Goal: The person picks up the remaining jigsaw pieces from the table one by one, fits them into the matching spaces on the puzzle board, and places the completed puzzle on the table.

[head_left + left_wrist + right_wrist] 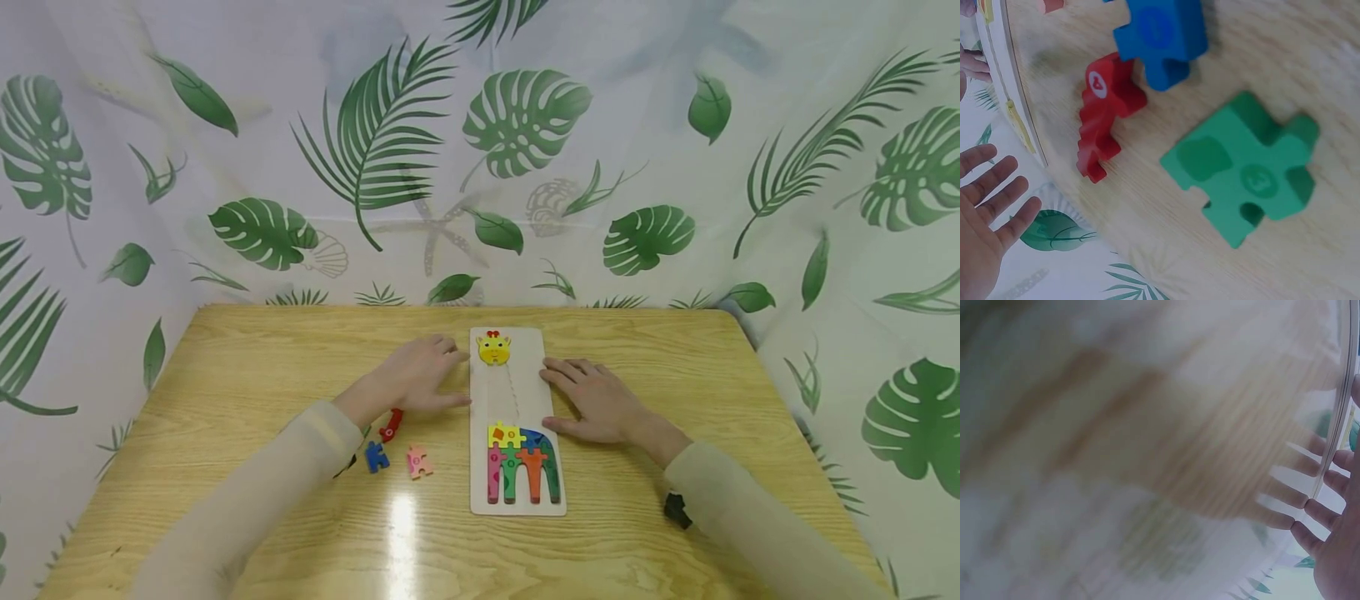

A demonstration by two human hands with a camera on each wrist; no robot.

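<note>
A pale wooden puzzle board (528, 358) lies lengthwise on the table. It bears a yellow giraffe head piece (493, 349) at the top; lower down are a yellow piece (504, 435), a blue piece (537, 438) and several coloured leg pieces (510, 479). My left hand (415, 373), fingers spread and holding nothing, is at the board's left edge. At the opposite edge rests my right hand (597, 403), its fingers extended against the board's side. Left of the board lie a loose red piece (1100, 112), a blue piece (1160, 37) and a green piece (1229, 169).
A pink puzzle piece (419, 462) lies between the loose blue piece and the board. The wooden table (637, 550) ends at the back against a white leaf-print cloth (420, 167). My left forearm mostly covers the green piece in the head view.
</note>
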